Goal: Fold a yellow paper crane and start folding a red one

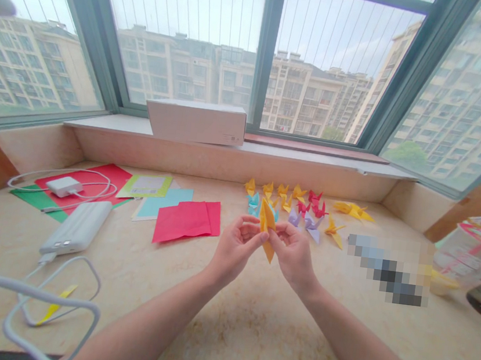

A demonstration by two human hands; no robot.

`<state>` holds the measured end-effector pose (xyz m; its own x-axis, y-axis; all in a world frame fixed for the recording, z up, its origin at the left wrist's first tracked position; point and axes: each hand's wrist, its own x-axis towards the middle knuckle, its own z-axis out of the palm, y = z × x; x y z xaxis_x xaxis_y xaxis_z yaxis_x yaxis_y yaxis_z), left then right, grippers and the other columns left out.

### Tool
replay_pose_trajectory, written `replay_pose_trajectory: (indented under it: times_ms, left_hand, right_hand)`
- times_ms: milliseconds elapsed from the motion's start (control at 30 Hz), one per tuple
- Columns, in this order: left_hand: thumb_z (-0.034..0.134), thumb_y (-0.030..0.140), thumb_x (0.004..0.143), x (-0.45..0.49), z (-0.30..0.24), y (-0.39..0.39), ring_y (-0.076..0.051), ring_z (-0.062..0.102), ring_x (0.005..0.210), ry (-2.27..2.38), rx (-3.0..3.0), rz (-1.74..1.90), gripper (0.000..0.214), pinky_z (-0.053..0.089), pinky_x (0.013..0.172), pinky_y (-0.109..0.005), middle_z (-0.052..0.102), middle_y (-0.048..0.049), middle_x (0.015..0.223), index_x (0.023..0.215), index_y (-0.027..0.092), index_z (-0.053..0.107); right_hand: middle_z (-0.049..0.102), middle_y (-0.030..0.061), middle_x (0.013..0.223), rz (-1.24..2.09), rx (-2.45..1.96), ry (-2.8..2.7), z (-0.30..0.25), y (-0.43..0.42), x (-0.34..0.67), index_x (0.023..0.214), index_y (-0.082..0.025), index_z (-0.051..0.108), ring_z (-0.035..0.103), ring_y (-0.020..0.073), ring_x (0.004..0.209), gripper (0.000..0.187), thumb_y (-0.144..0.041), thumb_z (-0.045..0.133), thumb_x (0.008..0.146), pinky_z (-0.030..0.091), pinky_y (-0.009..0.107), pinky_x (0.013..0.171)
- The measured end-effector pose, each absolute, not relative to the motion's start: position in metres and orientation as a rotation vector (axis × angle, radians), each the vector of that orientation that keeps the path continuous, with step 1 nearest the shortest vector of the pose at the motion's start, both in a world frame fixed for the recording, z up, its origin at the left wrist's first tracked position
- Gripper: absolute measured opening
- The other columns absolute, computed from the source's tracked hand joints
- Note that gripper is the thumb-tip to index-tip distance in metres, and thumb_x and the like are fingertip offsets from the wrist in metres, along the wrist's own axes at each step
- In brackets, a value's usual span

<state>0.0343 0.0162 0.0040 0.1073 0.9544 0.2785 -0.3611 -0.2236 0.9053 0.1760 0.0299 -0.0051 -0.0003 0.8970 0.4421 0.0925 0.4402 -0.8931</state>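
Observation:
Both hands meet above the middle of the counter, pinching one piece of folded yellow paper (268, 218). It is a narrow, pointed diamond held upright. My left hand (239, 244) grips its left side, thumb in front and fingers curled behind. On the other side my right hand (293, 253) pinches it the same way, the two thumbs almost touching. Just beyond the hands stand several small paper cranes: yellow (299, 193), red (318, 209), light blue (254, 204) and lilac (312, 228). Some of them are partly hidden by the hands.
Red paper sheets (187, 220) and a light blue sheet (167, 203) lie left. Further left are a white power bank (79, 227), a charger (64, 185) and a looped cable (55, 295). At right stand a pixelated object (382, 269) and a plastic cup (461, 254). A white box (195, 123) rests on the sill.

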Motion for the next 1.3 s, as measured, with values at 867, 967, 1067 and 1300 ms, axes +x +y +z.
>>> replay_pose_trajectory:
  times_ms: [867, 967, 1067, 1300]
  left_hand:
    - [0.075, 0.039, 0.077, 0.035, 0.008, 0.01, -0.014, 0.066, 0.067, 0.786, 1.246, 1.486, 0.031, 0.049, 0.068, -0.025, 0.072, -0.0007, 0.072, 0.094, 0.018, 0.06]
    - [0.076, 0.039, 0.076, 0.036, 0.008, 0.009, -0.014, 0.065, 0.067, 0.79, 1.251, 1.504, 0.032, 0.047, 0.067, -0.024, 0.071, 0.0003, 0.071, 0.092, 0.018, 0.059]
    - [0.077, 0.04, 0.076, 0.037, 0.009, 0.009, -0.014, 0.065, 0.069, 0.767, 1.246, 1.497, 0.033, 0.047, 0.068, -0.024, 0.069, 0.0006, 0.072, 0.091, 0.019, 0.058]
    - [0.075, 0.041, 0.077, 0.037, 0.01, 0.01, -0.012, 0.061, 0.068, 0.731, 1.249, 1.529, 0.032, 0.044, 0.067, -0.022, 0.066, 0.0026, 0.071, 0.091, 0.019, 0.057]
  right_hand:
    - [0.072, 0.006, 0.077, 0.884, -0.981, -1.421, 0.002, 0.022, 0.174, 0.086, -0.018, 0.069, 0.064, 0.0193, 0.068, 0.034, -0.05, 0.075, 0.075, 0.052, 0.033, 0.065]
    - [0.071, 0.0052, 0.079, 0.85, -0.952, -1.425, 0.0, 0.02, 0.172, 0.082, -0.019, 0.068, 0.063, 0.0189, 0.072, 0.03, -0.048, 0.075, 0.076, 0.051, 0.033, 0.071]
    - [0.071, 0.0046, 0.081, 0.944, -0.872, -1.382, 0.001, 0.019, 0.171, 0.081, -0.02, 0.067, 0.065, 0.0195, 0.075, 0.027, -0.046, 0.075, 0.076, 0.051, 0.033, 0.073]
    - [0.074, 0.0025, 0.079, 1.182, -0.778, -1.298, 0.008, 0.018, 0.171, 0.083, -0.023, 0.073, 0.069, 0.0205, 0.08, 0.022, -0.042, 0.079, 0.073, 0.052, 0.033, 0.077]
